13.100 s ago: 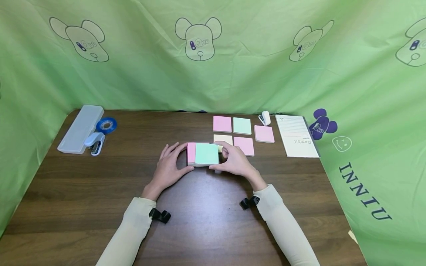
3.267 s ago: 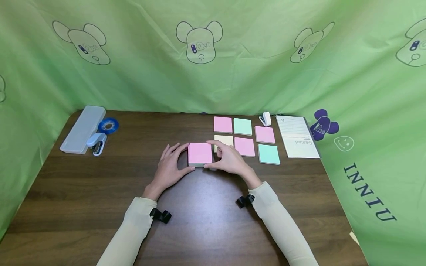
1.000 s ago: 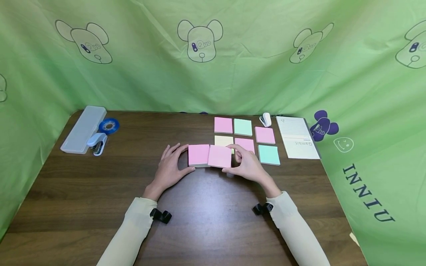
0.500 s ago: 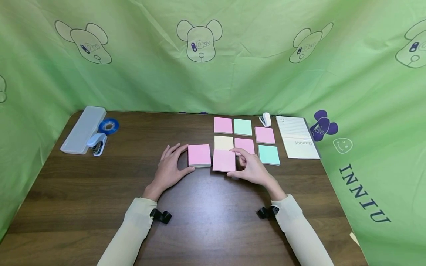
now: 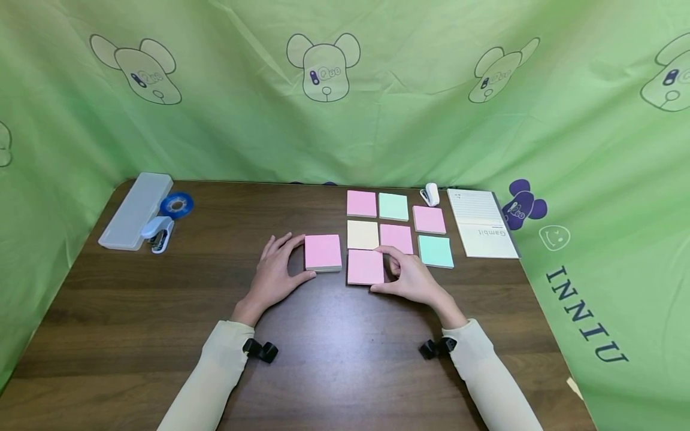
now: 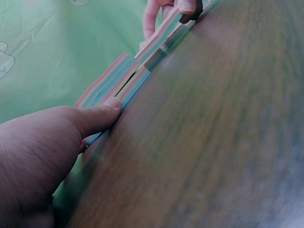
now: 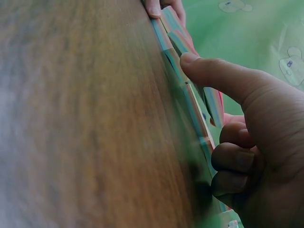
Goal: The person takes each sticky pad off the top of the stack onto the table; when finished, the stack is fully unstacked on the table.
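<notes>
In the head view my left hand point(image 5: 275, 272) holds a short stack of sticky note pads point(image 5: 322, 251), pink on top, thumb at the near edge and index finger at the far corner. Its layered pink, yellow and blue-green edges point(image 6: 107, 83) show in the left wrist view, under the thumb. To the right of the stack, my right hand point(image 5: 415, 278) pinches a pink sticky note pad point(image 5: 365, 267) by its right side between thumb and index finger, the other fingers curled under. This pad lies just in front of a cream pad point(image 5: 363, 234), close over the table.
Pink point(image 5: 396, 237), green point(image 5: 393, 206) and more pads lie in rows behind and right of my right hand, a green one point(image 5: 435, 251) at the end. A white stapler point(image 5: 430, 194) and notebook point(image 5: 481, 222) stand farther right. Pencil case point(image 5: 136, 211), blue tape point(image 5: 176, 205) and blue stapler point(image 5: 157, 232) sit left.
Earlier a green pad left the stack for the right-hand row. Since then my right hand has slid a pink pad off the stack, rightward and nearer me. The left hand has stayed put.
</notes>
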`<action>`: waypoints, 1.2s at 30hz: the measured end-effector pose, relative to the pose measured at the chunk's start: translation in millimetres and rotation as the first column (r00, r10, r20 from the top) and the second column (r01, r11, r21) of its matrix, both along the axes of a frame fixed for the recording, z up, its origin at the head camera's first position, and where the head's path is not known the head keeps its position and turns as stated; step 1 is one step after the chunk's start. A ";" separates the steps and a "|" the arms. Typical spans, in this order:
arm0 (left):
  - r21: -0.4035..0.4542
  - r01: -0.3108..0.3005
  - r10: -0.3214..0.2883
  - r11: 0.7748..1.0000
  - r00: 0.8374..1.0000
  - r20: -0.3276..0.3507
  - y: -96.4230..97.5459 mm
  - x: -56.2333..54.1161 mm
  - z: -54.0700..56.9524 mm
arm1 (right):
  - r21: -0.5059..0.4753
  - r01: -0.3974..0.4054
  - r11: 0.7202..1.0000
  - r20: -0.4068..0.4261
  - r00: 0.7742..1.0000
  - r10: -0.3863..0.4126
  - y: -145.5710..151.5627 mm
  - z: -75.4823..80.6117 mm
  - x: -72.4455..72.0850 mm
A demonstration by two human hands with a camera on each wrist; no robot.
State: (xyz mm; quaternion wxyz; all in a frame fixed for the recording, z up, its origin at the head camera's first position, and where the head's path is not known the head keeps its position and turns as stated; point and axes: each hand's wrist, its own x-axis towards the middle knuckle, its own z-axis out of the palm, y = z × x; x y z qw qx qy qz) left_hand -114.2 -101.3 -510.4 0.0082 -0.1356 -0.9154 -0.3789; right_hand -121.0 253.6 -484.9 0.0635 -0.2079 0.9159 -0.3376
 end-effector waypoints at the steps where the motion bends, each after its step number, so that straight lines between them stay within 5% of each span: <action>1: 0.001 0.001 -0.001 1.000 1.000 0.000 -0.1 0.0 0.2 | 0.008 -0.002 1.000 -0.001 1.000 0.002 -0.1 -0.1 0.0; 17: 0.004 0.001 -0.001 1.000 1.000 0.002 -0.3 -1.0 1.2 | 0.125 -0.037 0.991 -0.040 0.998 0.042 -0.2 -1.8 -0.8; 36: 0.001 0.002 -0.002 1.000 1.000 0.004 -1.3 -0.5 0.3 | 0.137 -0.047 0.989 -0.027 0.998 0.051 -1.2 0.6 -0.2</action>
